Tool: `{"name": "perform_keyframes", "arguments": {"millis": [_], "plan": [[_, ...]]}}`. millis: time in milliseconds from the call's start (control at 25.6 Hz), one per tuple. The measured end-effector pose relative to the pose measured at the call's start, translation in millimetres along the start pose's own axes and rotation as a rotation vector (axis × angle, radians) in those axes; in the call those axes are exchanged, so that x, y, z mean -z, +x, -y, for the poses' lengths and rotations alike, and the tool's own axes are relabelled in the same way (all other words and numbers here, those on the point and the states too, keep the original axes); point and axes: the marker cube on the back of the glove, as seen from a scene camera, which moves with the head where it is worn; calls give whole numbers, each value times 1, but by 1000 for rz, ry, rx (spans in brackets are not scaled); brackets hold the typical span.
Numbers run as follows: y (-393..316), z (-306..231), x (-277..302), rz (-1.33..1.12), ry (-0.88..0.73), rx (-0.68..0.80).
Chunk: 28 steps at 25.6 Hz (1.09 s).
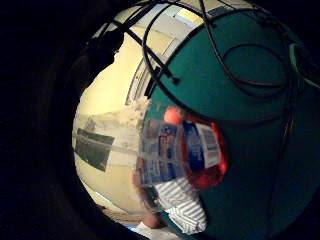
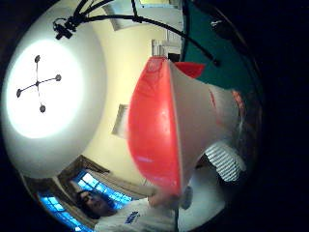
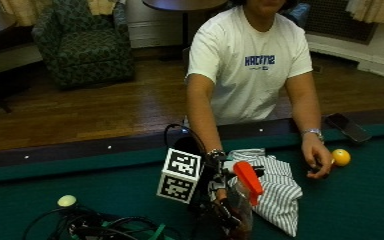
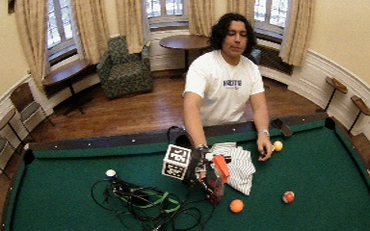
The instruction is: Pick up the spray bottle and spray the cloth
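Note:
At the pool table a person's gloved right hand (image 3: 217,192) grips the spray bottle (image 3: 242,216) near its neck. The bottle has an orange-red spray head (image 3: 248,182) and a clear body with a blue and white label (image 1: 162,150). Its spray head (image 2: 161,125) fills the thumb side palm view. A white and grey striped cloth (image 3: 276,189) lies crumpled on the green felt, right beside the bottle and touching it on the side away from the hand. The cloth (image 1: 182,207) also shows past the bottle's base. I cannot tell whether the bottle rests on the felt.
The person's bare left hand (image 3: 317,156) rests on the felt beside a yellow ball (image 3: 341,157). A phone (image 3: 347,127) lies on the rail. A white ball (image 3: 66,200) and a tangle of cables (image 3: 95,226) lie left of the hand. An orange ball (image 4: 236,205) and a red ball (image 4: 288,197) sit nearer the front.

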Motion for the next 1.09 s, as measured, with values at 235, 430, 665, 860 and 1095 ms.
{"name": "perform_keyframes", "arguments": {"millis": [235,430,665,860,1095], "plan": [[-4,6,-14,22,-15,2],[-5,11,-21,26,-15,10],[-3,18,-22,3,9,-2],[-6,16,-20,-43,24,27],[-24,-2,-10,-90,-46,67]]}}
